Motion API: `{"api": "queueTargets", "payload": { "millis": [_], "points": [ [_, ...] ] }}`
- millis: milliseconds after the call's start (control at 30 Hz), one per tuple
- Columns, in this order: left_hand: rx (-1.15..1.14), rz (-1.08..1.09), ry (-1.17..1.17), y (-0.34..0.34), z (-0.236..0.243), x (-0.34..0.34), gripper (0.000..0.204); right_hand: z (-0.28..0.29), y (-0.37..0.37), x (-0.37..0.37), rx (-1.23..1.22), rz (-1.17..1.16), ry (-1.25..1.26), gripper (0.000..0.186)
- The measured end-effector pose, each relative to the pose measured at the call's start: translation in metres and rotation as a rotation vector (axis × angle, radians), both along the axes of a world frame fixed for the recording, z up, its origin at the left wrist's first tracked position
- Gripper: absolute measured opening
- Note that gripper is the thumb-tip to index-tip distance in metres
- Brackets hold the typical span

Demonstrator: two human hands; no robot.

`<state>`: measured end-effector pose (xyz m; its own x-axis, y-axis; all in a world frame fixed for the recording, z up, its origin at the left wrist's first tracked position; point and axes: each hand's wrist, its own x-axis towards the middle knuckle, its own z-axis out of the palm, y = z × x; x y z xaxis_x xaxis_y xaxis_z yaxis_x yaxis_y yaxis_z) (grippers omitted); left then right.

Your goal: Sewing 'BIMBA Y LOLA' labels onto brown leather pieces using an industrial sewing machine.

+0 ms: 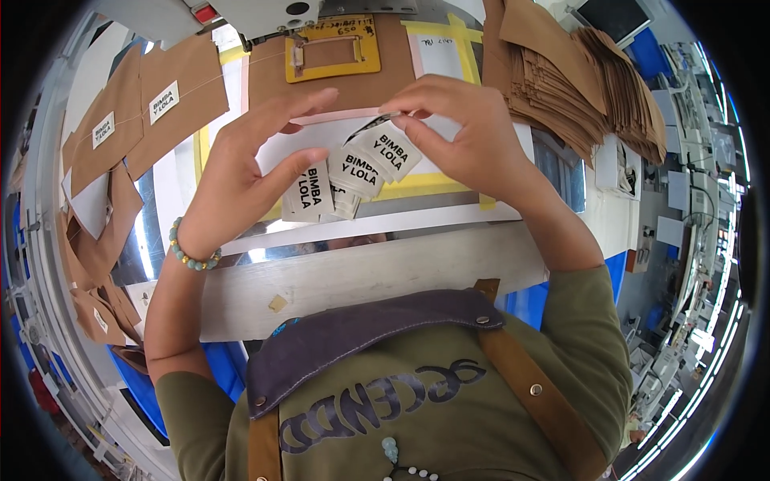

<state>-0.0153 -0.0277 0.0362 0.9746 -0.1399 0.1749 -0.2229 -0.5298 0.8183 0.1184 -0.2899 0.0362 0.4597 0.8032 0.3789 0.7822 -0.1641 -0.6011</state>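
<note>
Above the bench (pixel 449 256): two bare hands face each other, and between them lies a loose fan of white labels (pixel 361 172), black print up.
Right hand (pixel 469 132): here's the pinch, thumb and forefinger meeting on the upper edge of the topmost labels, the other fingers curled in behind.
Left hand (pixel 245 176): wide apart, thumb away from the fingers, palm turned toward the batch; the thumb tip is right at the leftmost label, though whether it touches, I cannot tell.
Labels: overlapping, they step up from lower left to upper right, the right-hand end tilted and lifted at its edge, a dark curved edge showing beneath the pinch.
Under the labels: white paper (pixel 337 132) edged with yellow tape (pixel 433 183), running out to the near side of the bench.
Beyond the fingers: a yellow frame (pixel 353 72) with an oblong window, flat on a brown sheet (pixel 265 76), just below the machine (pixel 265 16).
Off to the left: brown pieces (pixel 180 128) overlap, and a white tag (pixel 164 102) sits on one, another beside it.
Over on the right: a thick brown stack (pixel 553 104), its layers fanned, with a white box (pixel 618 164) near its lower end and a dark screen (pixel 613 20) behind.
Left wrist: a beaded bracelet (pixel 192 256), green and gold.
Closest to the camera: an olive shirt (pixel 385 393) under a dark apron bib (pixel 377 337) with brown straps (pixel 533 385).
</note>
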Motion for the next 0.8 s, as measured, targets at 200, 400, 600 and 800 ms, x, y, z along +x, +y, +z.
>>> {"api": "queueTargets", "payload": {
  "millis": [200, 400, 600, 800],
  "points": [
    [-0.135, 0.131, 0.051, -0.009, -0.006, 0.009, 0.022, -0.002, 0.019, 0.0, 0.101, -0.005, 0.394, 0.017],
    [0.256, 0.102, -0.4, 0.0, -0.017, 0.022, 0.023, -0.011, 0.031, 0.015, 0.121, 0.062, -0.315, 0.015],
    [0.736, 0.12, -0.637, 0.024, -0.013, 0.05, 0.027, -0.036, 0.062, 0.067, 0.084, 0.011, -0.703, 0.013],
    [0.769, 0.049, -0.382, 0.031, -0.032, 0.045, 0.051, -0.055, 0.07, 0.077, -0.07, 0.047, -0.842, 0.022]
  ]
}}
